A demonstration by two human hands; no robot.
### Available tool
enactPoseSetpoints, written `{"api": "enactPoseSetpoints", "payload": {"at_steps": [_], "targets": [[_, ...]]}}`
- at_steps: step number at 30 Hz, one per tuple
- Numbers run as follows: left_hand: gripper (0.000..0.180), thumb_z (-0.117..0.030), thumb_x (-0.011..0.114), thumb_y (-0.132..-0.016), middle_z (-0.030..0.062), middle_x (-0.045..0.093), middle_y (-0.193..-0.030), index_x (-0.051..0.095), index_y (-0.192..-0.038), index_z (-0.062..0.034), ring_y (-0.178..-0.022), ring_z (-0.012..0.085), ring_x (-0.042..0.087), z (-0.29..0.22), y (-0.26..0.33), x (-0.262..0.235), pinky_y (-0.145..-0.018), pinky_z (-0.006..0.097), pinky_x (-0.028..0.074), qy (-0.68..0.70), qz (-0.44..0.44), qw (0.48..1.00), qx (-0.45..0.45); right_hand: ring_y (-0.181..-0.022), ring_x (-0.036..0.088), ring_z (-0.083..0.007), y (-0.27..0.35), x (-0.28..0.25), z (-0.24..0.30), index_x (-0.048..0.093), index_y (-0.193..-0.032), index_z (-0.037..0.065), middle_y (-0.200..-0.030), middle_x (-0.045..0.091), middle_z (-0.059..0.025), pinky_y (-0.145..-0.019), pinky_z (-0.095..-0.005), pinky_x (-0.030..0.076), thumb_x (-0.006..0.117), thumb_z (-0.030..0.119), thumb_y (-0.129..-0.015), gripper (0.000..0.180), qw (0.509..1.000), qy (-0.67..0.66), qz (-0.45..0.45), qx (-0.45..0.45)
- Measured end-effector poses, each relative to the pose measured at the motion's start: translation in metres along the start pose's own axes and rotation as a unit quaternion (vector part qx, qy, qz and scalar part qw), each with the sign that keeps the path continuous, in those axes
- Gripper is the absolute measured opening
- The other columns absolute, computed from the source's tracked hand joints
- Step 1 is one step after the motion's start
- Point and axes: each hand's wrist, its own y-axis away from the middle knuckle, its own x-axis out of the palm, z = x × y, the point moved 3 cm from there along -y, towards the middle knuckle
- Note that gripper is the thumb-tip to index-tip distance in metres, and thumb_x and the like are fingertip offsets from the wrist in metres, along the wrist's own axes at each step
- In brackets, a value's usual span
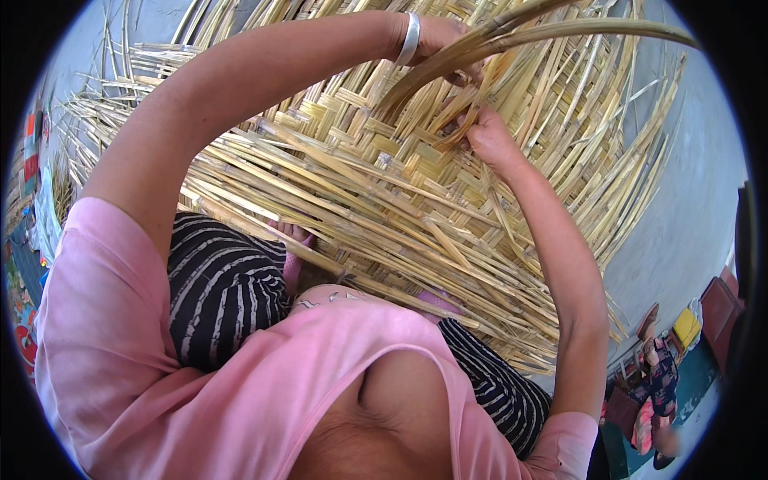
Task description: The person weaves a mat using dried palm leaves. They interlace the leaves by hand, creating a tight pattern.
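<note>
A large mat of split, straw-coloured reed strips (382,147) spreads over the floor in front of me, woven in its middle with loose ends fanning out at the sides. At the far part of the mat, my left hand (442,38), with a silver bangle (410,40) at its wrist, is wrapped round a bundle of raised, bent reed strips (448,62); the bundle hides part of its fingers. Just nearer and to the right, my right hand (491,138) is closed on some strips at the weave, fingertips pressed together. The two hands are close to each other.
Long loose strips (352,200) lie across the mat's near side, by my feet. Grey floor (640,228) borders the mat on the right. Another person (660,376) is at the lower right, near a dark red panel-like object (718,308). Mixed coloured items line the left edge.
</note>
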Motion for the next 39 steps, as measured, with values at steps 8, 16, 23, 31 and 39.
{"api": "enactPoseSetpoints", "payload": {"at_steps": [8,16,23,31,39], "targets": [[0.013,-0.008,0.061,-0.084,-0.0026,0.063,-0.082,0.058,-0.094,-0.0158,-0.077,0.01,0.06,-0.059,0.03,-0.063,-0.065,0.027,0.049,0.098,-0.208,0.963,0.139,-0.069,0.053,-0.0104,0.008,-0.003,0.023,0.039,-0.132,0.003,-0.085,0.058,-0.0037,-0.063,-0.0246,0.049,0.042,0.012,-0.094,0.039,0.991,-0.127,0.012,0.05],[0.012,-0.02,0.067,-0.081,-0.0008,0.06,-0.072,0.057,-0.08,-0.0139,-0.061,0.0107,0.056,-0.049,0.053,-0.083,-0.051,0.025,0.044,0.193,-0.178,0.963,0.068,-0.071,0.056,-0.0117,0.016,-0.002,0.03,0.033,-0.137,0.005,-0.089,0.057,-0.0056,-0.067,-0.0254,0.051,0.039,0.015,-0.097,0.041,0.988,-0.138,-0.014,0.064],[0.013,-0.017,0.069,-0.08,0.0008,0.059,-0.065,0.06,-0.076,-0.0091,-0.058,0.0097,0.055,-0.08,0.077,-0.049,-0.052,0.023,0.042,-0.097,-0.161,0.964,0.187,-0.073,0.056,-0.0138,0.019,-0.002,0.02,0.033,-0.137,0.006,-0.082,0.055,-0.0063,-0.067,-0.0269,0.052,0.04,0.017,-0.097,0.042,0.97,-0.212,0.011,0.116],[0.036,-0.036,0.068,-0.082,0.0065,0.063,-0.065,0.06,-0.069,-0.0028,-0.055,0.0128,0.06,-0.091,0.087,-0.051,-0.051,0.028,0.047,-0.183,-0.134,0.97,0.089,-0.074,0.061,-0.0114,0.016,-0.002,0.025,0.039,-0.131,0.009,-0.097,0.065,-0.0104,-0.065,-0.0232,0.051,0.036,0.017,-0.098,0.033,0.989,-0.102,0.03,0.105],[0.03,-0.037,0.062,-0.086,-0.0019,0.054,-0.053,0.056,-0.08,-0.0082,-0.046,0.0117,0.054,-0.053,0.078,-0.087,-0.049,0.027,0.047,-0.011,-0.306,0.952,0.021,-0.07,0.061,-0.0142,0.007,-0.003,0.023,0.035,-0.136,0.005,-0.089,0.061,-0.0102,-0.061,-0.0265,0.051,0.035,0.003,-0.091,0.045,0.995,-0.039,0.015,0.09]]}}
